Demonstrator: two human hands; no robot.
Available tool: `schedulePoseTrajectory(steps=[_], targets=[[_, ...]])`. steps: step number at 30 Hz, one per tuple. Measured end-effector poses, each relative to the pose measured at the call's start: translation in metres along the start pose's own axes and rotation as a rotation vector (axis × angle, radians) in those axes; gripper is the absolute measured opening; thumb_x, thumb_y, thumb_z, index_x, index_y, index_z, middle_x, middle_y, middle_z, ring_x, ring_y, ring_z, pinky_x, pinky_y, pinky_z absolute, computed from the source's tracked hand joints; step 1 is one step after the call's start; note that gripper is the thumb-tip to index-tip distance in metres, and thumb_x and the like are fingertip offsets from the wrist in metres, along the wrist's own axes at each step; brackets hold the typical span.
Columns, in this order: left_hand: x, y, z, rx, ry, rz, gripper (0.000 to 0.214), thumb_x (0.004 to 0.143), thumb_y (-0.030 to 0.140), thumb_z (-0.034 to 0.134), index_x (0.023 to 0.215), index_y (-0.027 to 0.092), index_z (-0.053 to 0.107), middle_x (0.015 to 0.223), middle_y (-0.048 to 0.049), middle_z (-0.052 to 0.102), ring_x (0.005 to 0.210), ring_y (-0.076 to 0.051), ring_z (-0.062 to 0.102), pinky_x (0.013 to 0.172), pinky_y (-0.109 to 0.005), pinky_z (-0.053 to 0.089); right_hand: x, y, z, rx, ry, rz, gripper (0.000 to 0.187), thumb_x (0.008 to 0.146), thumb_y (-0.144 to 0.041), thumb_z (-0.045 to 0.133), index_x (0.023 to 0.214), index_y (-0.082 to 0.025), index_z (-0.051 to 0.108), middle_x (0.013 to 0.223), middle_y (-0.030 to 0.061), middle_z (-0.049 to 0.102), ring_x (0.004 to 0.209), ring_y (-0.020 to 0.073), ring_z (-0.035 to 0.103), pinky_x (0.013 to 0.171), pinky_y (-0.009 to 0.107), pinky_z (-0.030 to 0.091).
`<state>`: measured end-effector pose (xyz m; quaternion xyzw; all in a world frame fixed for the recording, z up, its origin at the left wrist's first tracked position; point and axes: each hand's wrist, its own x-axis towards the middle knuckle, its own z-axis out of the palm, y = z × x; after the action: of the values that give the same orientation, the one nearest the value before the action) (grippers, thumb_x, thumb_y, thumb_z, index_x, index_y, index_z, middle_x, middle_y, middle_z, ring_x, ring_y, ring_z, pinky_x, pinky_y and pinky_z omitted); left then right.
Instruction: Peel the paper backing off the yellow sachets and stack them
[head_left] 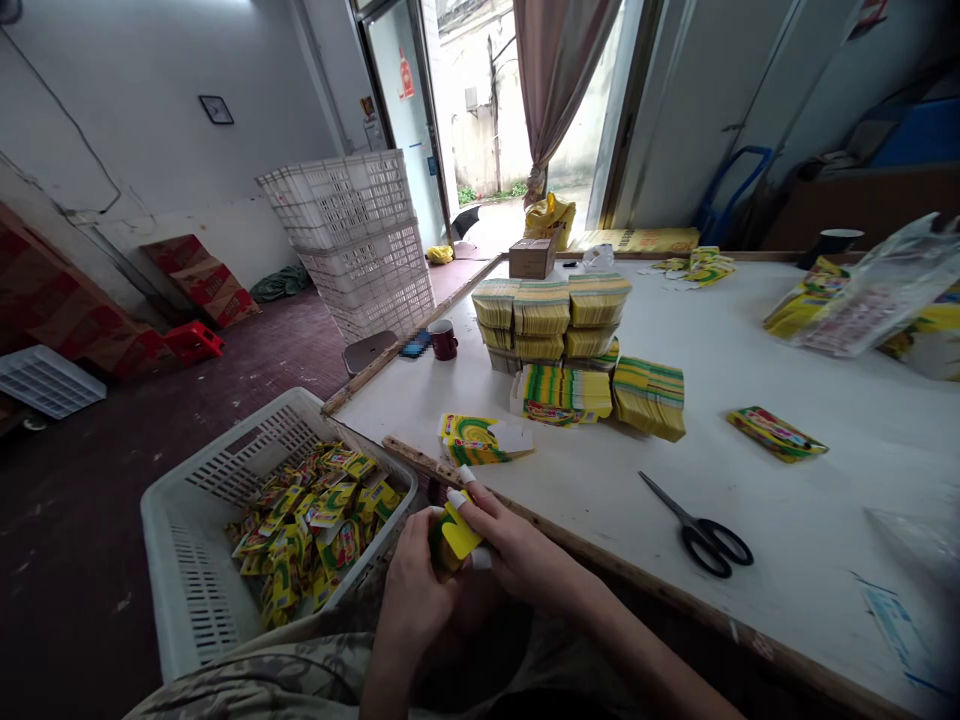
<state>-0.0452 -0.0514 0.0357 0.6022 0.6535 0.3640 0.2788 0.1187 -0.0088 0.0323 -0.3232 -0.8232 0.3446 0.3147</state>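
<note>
A small yellow and green printed carton (459,537) is held between my two hands, just off the table's front edge. My left hand (418,572) is wrapped round its left side. From the right, my right hand (514,545) pinches it, with white covers on several fingertips. The carton's lower part is hidden by the fingers. On the table just beyond lie a few flat printed cartons (480,438). Behind them stand bundled stacks of flat cartons (551,308), with more leaning stacks (649,395) in front.
A white plastic basket (187,500) of filled yellow packs (322,530) stands at my left. Black-handled scissors (701,535) and a single yellow pack (777,433) lie on the right of the white table (600,490). A dark mug (444,341) sits near the left edge. Stacked white crates (352,240) stand beyond.
</note>
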Motion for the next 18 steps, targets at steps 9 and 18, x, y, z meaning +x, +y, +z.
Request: schedulePoseTrajectory(steps=[9, 18], targets=[[-0.002, 0.017, -0.015, 0.027, -0.191, -0.017, 0.049, 0.063, 0.032, 0.073, 0.109, 0.020, 0.058, 0.099, -0.0078, 0.070, 0.090, -0.027, 0.065, 0.081, -0.037, 0.051, 0.001, -0.001, -0.041, 0.067, -0.263, -0.035, 0.044, 0.073, 0.004, 0.050, 0.101, -0.025, 0.068, 0.109, 0.0026, 0.060, 0.100, 0.0169, 0.061, 0.089, 0.029, 0.049], [0.004, -0.007, -0.010, -0.008, -0.021, -0.011, 0.053, 0.067, 0.035, 0.072, 0.114, 0.021, 0.054, 0.108, -0.0089, 0.067, 0.100, -0.028, 0.064, 0.088, -0.041, 0.050, 0.006, 0.014, -0.002, 0.148, 0.033, 0.033, 0.071, 0.079, -0.025, 0.067, 0.139, -0.017, 0.031, 0.129, 0.0135, 0.053, 0.115, 0.0242, 0.055, 0.096, 0.035, 0.045]])
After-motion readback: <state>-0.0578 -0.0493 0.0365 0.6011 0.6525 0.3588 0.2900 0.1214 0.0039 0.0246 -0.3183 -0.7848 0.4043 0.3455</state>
